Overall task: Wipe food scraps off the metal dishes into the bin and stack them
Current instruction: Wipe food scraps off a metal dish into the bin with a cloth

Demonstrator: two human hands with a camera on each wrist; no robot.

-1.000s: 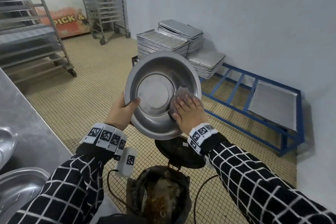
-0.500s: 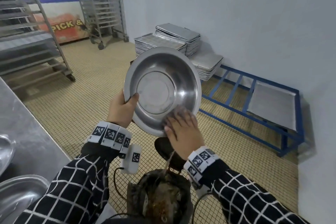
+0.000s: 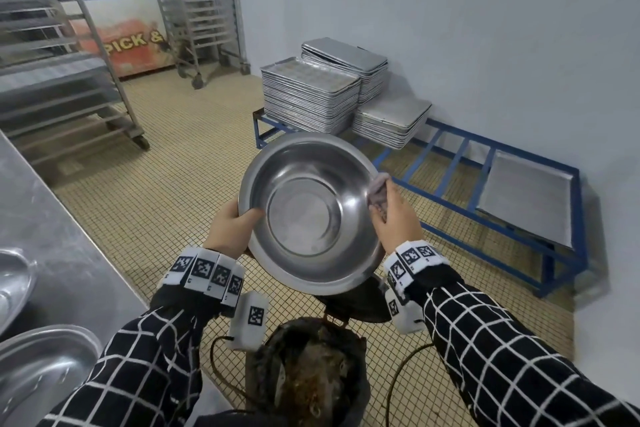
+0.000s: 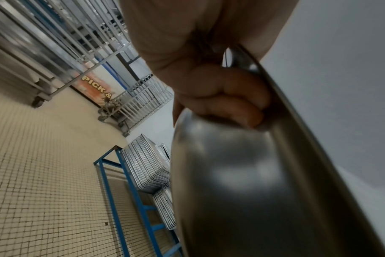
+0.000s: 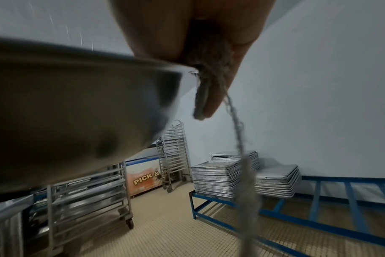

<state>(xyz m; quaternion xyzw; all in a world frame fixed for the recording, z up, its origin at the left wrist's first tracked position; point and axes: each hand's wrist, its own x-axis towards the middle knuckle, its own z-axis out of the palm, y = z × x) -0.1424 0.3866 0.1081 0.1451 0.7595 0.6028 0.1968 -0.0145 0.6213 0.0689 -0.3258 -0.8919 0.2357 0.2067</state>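
The wiping step is in hand. Nearest, low in the head view, the bin [image 3: 308, 371] sits on the floor, dark with brown scraps inside. Just above it the metal bowl [image 3: 304, 208] hangs tilted, its inside facing the person. The left hand [image 3: 230, 230] grips the left rim, thumb inside and fingers [image 4: 229, 102] curled behind. The right hand [image 3: 393, 215] presses a grey cloth [image 3: 379, 191] against the right rim, fingers fairly straight; a loose thread of cloth dangles in the right wrist view. The inside looks nearly clean, so the next move probably calls for a last sweep down toward the bin, then stacking it with the metal dishes [image 3: 38, 374] on the steel worktop [image 3: 52, 218] at left. Beyond, tan mosaic floor [image 3: 166, 163], a low blue rack [image 3: 450, 163] carrying stacked baking trays [image 3: 311, 97], wheeled tray trolleys [image 3: 201, 7], a chest freezer [image 3: 135, 42] and a pale wall.
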